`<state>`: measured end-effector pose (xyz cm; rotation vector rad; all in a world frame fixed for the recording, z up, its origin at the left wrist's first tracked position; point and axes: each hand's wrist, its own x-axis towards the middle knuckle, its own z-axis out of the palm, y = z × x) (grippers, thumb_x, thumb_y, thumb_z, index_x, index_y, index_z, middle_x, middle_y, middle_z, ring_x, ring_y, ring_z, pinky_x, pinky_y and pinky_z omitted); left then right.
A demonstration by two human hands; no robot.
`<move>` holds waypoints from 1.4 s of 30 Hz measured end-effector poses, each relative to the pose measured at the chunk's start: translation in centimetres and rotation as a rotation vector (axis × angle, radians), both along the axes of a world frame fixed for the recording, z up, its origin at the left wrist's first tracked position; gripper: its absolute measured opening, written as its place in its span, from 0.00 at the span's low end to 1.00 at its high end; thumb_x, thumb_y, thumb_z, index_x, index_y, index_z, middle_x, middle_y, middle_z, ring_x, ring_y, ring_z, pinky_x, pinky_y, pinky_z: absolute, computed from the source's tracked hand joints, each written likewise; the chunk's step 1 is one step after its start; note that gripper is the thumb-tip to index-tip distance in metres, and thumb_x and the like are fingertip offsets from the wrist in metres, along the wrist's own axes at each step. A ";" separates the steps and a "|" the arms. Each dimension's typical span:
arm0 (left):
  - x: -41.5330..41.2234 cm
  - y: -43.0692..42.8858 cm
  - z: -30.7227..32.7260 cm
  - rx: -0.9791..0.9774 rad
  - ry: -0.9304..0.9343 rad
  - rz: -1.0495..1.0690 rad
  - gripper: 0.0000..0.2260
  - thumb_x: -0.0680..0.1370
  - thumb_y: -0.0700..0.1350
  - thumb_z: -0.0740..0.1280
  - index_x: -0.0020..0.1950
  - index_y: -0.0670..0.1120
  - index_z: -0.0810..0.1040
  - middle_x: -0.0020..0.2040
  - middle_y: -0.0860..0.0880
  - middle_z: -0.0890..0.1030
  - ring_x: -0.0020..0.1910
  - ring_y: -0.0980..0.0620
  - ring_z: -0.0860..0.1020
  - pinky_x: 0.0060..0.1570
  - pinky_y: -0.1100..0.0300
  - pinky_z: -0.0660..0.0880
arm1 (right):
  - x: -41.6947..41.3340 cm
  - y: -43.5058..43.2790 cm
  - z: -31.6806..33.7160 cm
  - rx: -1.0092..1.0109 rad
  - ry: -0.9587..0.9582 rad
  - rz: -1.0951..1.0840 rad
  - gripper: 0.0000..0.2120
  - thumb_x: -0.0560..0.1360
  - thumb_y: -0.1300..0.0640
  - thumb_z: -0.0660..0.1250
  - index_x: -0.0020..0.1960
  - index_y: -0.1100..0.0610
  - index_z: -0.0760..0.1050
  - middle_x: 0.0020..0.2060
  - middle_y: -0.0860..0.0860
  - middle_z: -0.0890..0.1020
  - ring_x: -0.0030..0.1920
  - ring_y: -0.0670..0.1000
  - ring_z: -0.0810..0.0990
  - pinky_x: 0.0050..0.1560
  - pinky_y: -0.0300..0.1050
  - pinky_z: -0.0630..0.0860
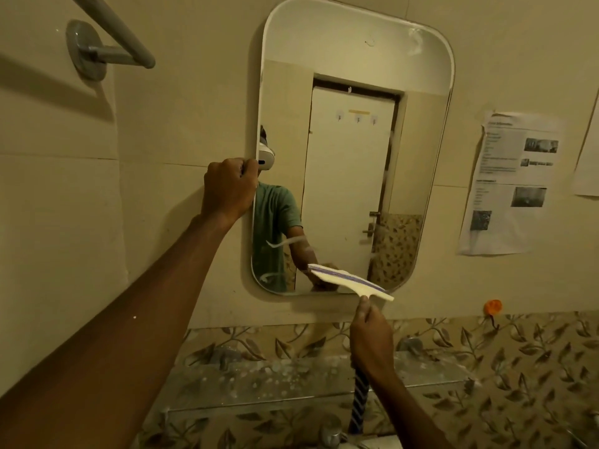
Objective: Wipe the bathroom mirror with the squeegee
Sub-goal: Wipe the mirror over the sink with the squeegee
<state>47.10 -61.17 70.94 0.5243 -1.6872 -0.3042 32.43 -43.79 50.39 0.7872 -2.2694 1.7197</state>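
A tall mirror (353,176) with rounded corners hangs on the beige wall. My left hand (228,189) grips its left edge about halfway up. My right hand (372,338) holds the squeegee (346,281) by its handle, whose blue striped end sticks out below my wrist. The cream blade head lies tilted against the mirror's lower right part, near the bottom edge. Wet streaks show on the lower left of the glass and at the top right corner.
A glass shelf (291,384) spotted with drops runs below the mirror, above leaf-patterned tiles. A grey towel bar (107,37) is mounted at the upper left. Printed paper sheets (512,183) are stuck to the wall on the right, above an orange hook (492,307).
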 end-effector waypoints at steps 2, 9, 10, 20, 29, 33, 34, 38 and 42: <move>0.1 0.0 0.0 0.017 -0.003 0.010 0.19 0.81 0.46 0.56 0.36 0.39 0.77 0.32 0.43 0.76 0.35 0.47 0.74 0.39 0.56 0.75 | -1.2 0.9 2.4 -0.058 0.018 -0.017 0.21 0.83 0.46 0.49 0.42 0.56 0.73 0.32 0.53 0.75 0.30 0.51 0.73 0.30 0.44 0.72; -0.1 -0.1 -0.2 0.023 0.030 -0.005 0.18 0.81 0.45 0.56 0.34 0.42 0.74 0.32 0.43 0.76 0.34 0.45 0.76 0.40 0.49 0.79 | -2.8 -0.3 4.5 -0.153 -0.047 -0.067 0.22 0.84 0.48 0.48 0.49 0.61 0.73 0.32 0.52 0.75 0.29 0.50 0.73 0.29 0.44 0.72; -0.2 0.0 -0.2 0.021 0.026 0.012 0.17 0.81 0.45 0.56 0.34 0.42 0.73 0.33 0.43 0.75 0.36 0.47 0.74 0.41 0.51 0.78 | -1.6 -0.6 3.2 -0.116 -0.050 -0.049 0.22 0.84 0.48 0.48 0.49 0.61 0.74 0.31 0.52 0.75 0.28 0.49 0.72 0.27 0.42 0.69; -0.3 -0.4 -0.2 0.044 0.006 0.020 0.18 0.81 0.45 0.55 0.33 0.42 0.73 0.31 0.43 0.74 0.37 0.45 0.72 0.39 0.55 0.69 | 3.1 -2.6 9.0 -0.145 0.257 0.107 0.15 0.84 0.51 0.50 0.46 0.55 0.72 0.31 0.46 0.74 0.27 0.41 0.72 0.25 0.29 0.69; -0.4 -0.9 -0.3 0.047 0.007 0.021 0.21 0.80 0.49 0.55 0.31 0.43 0.74 0.32 0.40 0.78 0.37 0.45 0.74 0.41 0.55 0.71 | 5.4 -3.0 1.1 0.111 0.203 0.136 0.14 0.83 0.49 0.52 0.49 0.55 0.72 0.30 0.46 0.77 0.25 0.42 0.75 0.22 0.32 0.67; 0.2 -0.9 -1.8 0.037 -0.013 -0.026 0.21 0.78 0.52 0.55 0.26 0.48 0.70 0.25 0.43 0.76 0.27 0.45 0.78 0.37 0.48 0.80 | 5.4 -2.7 5.9 -0.032 0.272 0.167 0.14 0.83 0.51 0.51 0.46 0.54 0.72 0.29 0.45 0.75 0.27 0.39 0.75 0.23 0.31 0.68; 0.2 -0.9 -2.2 0.036 -0.013 -0.021 0.21 0.79 0.50 0.55 0.26 0.48 0.69 0.24 0.45 0.74 0.27 0.45 0.78 0.36 0.48 0.80 | 5.2 -3.0 7.2 -0.048 0.290 0.148 0.13 0.83 0.51 0.51 0.47 0.54 0.71 0.30 0.44 0.75 0.27 0.40 0.76 0.23 0.31 0.68; 0.3 -0.7 -2.4 0.037 -0.013 -0.013 0.21 0.80 0.48 0.57 0.25 0.49 0.68 0.24 0.46 0.73 0.27 0.45 0.78 0.34 0.48 0.79 | 5.0 -4.0 7.1 0.001 0.286 0.167 0.13 0.83 0.49 0.51 0.52 0.55 0.71 0.35 0.44 0.76 0.31 0.42 0.77 0.26 0.31 0.69; 0.3 -0.6 -3.2 0.110 0.014 -0.049 0.21 0.79 0.50 0.56 0.28 0.44 0.73 0.26 0.43 0.77 0.28 0.45 0.79 0.35 0.46 0.80 | 6.0 -3.3 2.1 0.121 0.285 0.163 0.16 0.83 0.50 0.52 0.54 0.58 0.74 0.29 0.45 0.75 0.24 0.42 0.74 0.22 0.33 0.67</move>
